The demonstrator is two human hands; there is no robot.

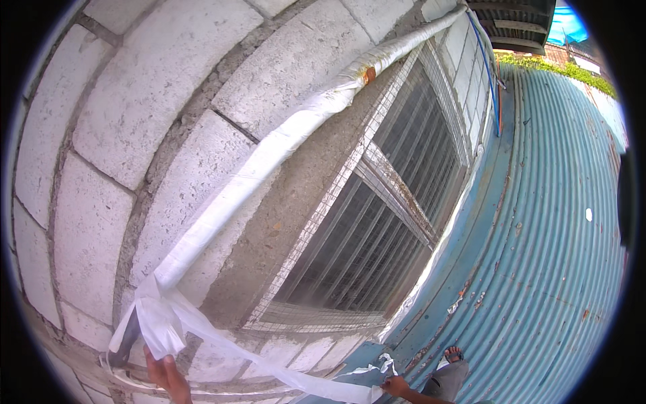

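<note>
A long pipe point(262, 161) wrapped in white strip material runs diagonally along the block wall, with an orange-brown patch near its upper part. At its lower end the loose white wrapping point(161, 323) hangs in folds around a dark bare section of pipe. My left hand point(166, 377) grips the folded wrapping there, fingertips partly hidden under it. A long white strip point(282, 374) stretches from the folds across to my right hand point(397, 387), which pinches it at the bottom of the view.
A barred, mesh-covered window point(343, 249) sits in the block wall point(101, 242). Blue corrugated metal roofing point(552, 236) fills the right, with scraps and my sandalled foot point(452, 357) on it. Blue and orange lines point(496, 114) run down near a dark overhang point(511, 23) at the top.
</note>
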